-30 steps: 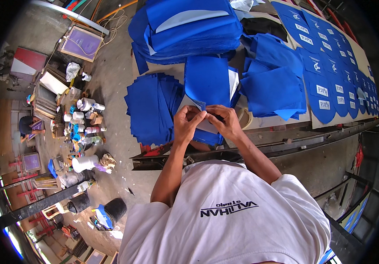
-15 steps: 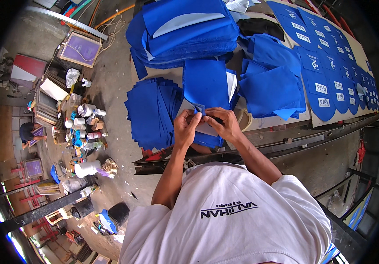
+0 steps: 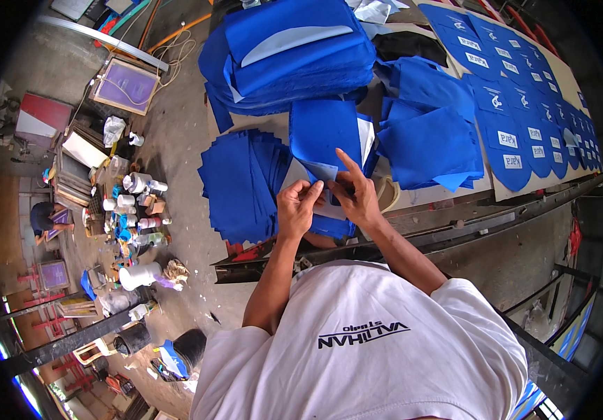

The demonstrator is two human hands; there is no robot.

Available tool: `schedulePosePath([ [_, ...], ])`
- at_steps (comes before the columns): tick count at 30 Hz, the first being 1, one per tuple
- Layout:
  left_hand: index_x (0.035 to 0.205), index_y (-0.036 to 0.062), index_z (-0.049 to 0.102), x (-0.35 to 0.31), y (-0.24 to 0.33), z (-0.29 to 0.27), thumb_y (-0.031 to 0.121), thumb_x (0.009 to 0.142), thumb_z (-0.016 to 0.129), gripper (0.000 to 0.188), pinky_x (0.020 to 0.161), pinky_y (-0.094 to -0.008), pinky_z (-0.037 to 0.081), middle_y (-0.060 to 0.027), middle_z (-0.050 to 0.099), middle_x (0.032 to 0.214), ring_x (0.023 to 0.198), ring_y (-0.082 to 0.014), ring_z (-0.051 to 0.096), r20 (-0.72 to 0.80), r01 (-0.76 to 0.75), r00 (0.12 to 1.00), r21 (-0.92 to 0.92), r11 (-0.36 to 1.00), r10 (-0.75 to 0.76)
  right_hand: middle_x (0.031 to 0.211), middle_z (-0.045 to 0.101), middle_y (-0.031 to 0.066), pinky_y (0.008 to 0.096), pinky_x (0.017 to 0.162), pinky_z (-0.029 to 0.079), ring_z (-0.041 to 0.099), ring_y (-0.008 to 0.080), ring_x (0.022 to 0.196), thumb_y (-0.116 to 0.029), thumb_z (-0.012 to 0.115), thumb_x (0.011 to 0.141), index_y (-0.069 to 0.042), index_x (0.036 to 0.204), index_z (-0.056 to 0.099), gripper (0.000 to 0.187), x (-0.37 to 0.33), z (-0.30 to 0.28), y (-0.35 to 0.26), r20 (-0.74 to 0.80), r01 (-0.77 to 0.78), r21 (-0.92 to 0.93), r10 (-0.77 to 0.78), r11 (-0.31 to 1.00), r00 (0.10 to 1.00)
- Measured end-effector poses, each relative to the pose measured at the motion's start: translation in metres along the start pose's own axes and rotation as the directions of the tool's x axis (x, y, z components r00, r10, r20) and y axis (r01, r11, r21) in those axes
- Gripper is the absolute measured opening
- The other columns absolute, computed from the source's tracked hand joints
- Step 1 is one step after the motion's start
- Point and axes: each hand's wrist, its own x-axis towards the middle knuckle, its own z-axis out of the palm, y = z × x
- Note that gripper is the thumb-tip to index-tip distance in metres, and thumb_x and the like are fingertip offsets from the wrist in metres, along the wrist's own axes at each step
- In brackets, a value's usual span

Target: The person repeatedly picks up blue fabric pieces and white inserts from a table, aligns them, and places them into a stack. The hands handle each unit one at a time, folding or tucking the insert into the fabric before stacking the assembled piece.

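Note:
A blue fabric sheet [image 3: 324, 129] lies in front of me on a small stack, its near corner turned up to show a paler underside. My left hand [image 3: 297, 208] pinches the turned-up corner between thumb and fingers. Close beside it, my right hand [image 3: 355, 196] has its thumb and lower fingers closed at the same corner, with the index finger stretched out over the sheet. To the left is a fanned stack of blue fabric pieces [image 3: 237, 185]; another loose stack [image 3: 431, 147] lies to the right. White material shows under the sheet's right edge.
A tall pile of blue fabric [image 3: 294, 59] stands at the back. Printed blue pieces [image 3: 508, 133] are laid on a board at right. A dark metal rail [image 3: 427, 234] runs along the table's near edge. Bottles and tubs [image 3: 133, 210] crowd the floor at left, where another person [image 3: 46, 218] works.
My right index finger has lifted and straightened away from the corner. The folded corner has opened out wider, while my left hand stays at nearly the same place.

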Motion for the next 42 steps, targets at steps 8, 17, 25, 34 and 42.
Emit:
schedulePosePath([
  [8,0.074,0.0008,0.064,0.002,-0.002,-0.002,0.022,0.097,0.067,0.032,0.059,-0.0253,0.050,-0.0061,0.067,0.069,0.061,-0.0104,0.062,0.061,0.012,0.998,0.045,0.999,-0.015,0.084,0.068,0.0154,0.0376,0.067,0.052,0.069,0.0299,0.074,-0.009,0.067,0.087,-0.003,0.109,0.071,0.023,0.002,-0.002,0.017,0.150,0.155,-0.114,-0.137,0.981,0.979],
  [17,0.085,0.0033,0.063,-0.002,-0.001,-0.007,0.033,0.100,0.062,0.033,0.063,-0.0276,0.057,-0.0070,0.068,0.077,0.067,-0.0140,0.068,0.052,0.193,0.981,-0.252,0.948,-0.186,0.082,0.068,0.0158,0.0368,0.063,0.049,0.065,0.0300,0.072,-0.020,0.070,0.087,-0.004,0.108,0.074,0.027,0.001,-0.002,0.007,0.151,0.133,-0.160,-0.109,0.978,0.983],
  [25,0.085,0.0051,0.065,0.001,-0.004,-0.008,0.037,0.096,0.067,0.034,0.057,-0.0263,0.057,-0.0077,0.069,0.075,0.062,-0.0151,0.068,0.044,0.295,0.954,-0.329,0.897,-0.298,0.082,0.069,0.0134,0.0370,0.065,0.050,0.065,0.0281,0.072,-0.015,0.072,0.085,-0.004,0.108,0.074,0.025,0.000,-0.001,0.013,0.154,0.174,-0.155,-0.150,0.973,0.977],
  [34,0.083,0.0036,0.066,0.000,0.003,-0.009,0.035,0.093,0.070,0.034,0.052,-0.0248,0.055,-0.0079,0.068,0.071,0.057,-0.0136,0.065,0.053,0.340,0.939,-0.293,0.894,-0.340,0.081,0.070,0.0127,0.0375,0.065,0.049,0.064,0.0278,0.072,-0.015,0.072,0.085,-0.005,0.105,0.075,0.022,0.000,-0.002,0.008,0.176,0.198,-0.195,-0.164,0.961,0.971],
  [42,0.084,0.0039,0.066,-0.001,-0.004,-0.009,0.028,0.094,0.069,0.026,0.053,-0.0245,0.056,-0.0072,0.069,0.072,0.058,-0.0135,0.066,0.055,0.327,0.942,-0.357,0.875,-0.330,0.083,0.071,0.0127,0.0365,0.065,0.050,0.065,0.0276,0.073,-0.017,0.072,0.087,-0.005,0.106,0.075,0.022,0.000,-0.002,0.008,0.159,0.169,-0.179,-0.141,0.969,0.977],
])
